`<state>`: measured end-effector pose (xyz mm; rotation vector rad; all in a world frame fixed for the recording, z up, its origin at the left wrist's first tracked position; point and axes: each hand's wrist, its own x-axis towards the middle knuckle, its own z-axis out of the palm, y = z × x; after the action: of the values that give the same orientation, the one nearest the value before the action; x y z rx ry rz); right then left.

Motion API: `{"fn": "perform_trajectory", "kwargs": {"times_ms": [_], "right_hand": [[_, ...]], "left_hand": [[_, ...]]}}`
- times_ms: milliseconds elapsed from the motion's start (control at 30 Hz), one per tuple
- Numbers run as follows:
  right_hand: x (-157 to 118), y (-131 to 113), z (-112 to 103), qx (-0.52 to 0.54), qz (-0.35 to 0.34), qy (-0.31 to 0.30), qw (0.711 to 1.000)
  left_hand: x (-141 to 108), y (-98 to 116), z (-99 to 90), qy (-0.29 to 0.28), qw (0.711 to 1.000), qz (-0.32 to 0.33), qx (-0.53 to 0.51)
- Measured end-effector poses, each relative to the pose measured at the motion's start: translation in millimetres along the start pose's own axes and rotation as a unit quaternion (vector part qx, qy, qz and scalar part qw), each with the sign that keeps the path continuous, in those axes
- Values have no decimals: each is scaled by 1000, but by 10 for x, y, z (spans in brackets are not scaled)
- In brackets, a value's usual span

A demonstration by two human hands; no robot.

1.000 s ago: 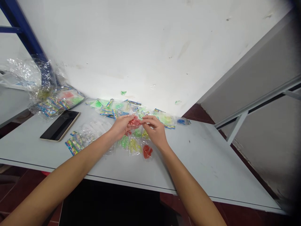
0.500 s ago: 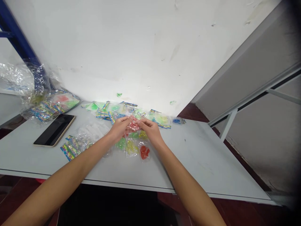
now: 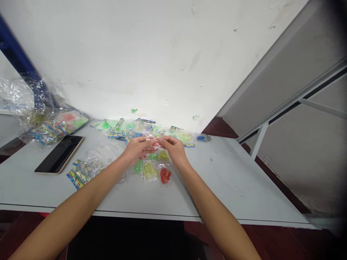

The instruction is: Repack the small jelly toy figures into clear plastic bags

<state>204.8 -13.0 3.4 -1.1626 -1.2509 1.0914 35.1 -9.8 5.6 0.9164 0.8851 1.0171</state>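
Between my two hands is a small clear plastic bag with red pieces [image 3: 156, 142] in it. My left hand [image 3: 137, 150] pinches its left side, and my right hand [image 3: 173, 147] pinches the right side with thumb and fingers. Just below, on the table, lie more small clear bags: one with green pieces [image 3: 137, 166], one with yellow pieces [image 3: 150, 171], another yellow one [image 3: 163, 155] and one with red pieces [image 3: 165, 175]. What the red pieces in my hands are is too small to tell.
Bags with colourful header strips [image 3: 116, 133] lie along the wall behind my hands. A phone [image 3: 59, 154] rests at the left, beside a heap of clear wrappers [image 3: 104, 155] and strips. A large clear bag of packets [image 3: 54, 126] stands at the far left. The grey table [image 3: 230, 187] extends right.
The red bag is held slightly lower and is more covered by my fingers, which have drawn closer together. The whole view has shifted a little.
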Motion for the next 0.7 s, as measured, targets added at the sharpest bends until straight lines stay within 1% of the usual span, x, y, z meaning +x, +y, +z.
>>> {"fn": "perform_trajectory", "kwargs": {"times_ms": [67, 167, 267, 367, 567, 700], "right_hand": [[1, -8, -3, 4, 1, 13, 1000], [-10, -28, -5, 4, 12, 19, 1000], [-36, -46, -5, -16, 30, -22, 999], [-51, -50, -6, -33, 30, -54, 998], [-31, -49, -12, -22, 27, -58, 998], [-27, -52, -17, -18, 31, -60, 998]], "left_hand": [[11, -14, -7, -1, 1000, 0, -2], [14, -16, -12, 13, 1000, 6, -3], [2, 0, -15, 23, 1000, 15, 2], [-1, 4, -28, 25, 1000, 13, 10], [41, -43, -71, 27, 1000, 3, 7], [52, -47, -79, 16, 1000, -6, 1]]}}
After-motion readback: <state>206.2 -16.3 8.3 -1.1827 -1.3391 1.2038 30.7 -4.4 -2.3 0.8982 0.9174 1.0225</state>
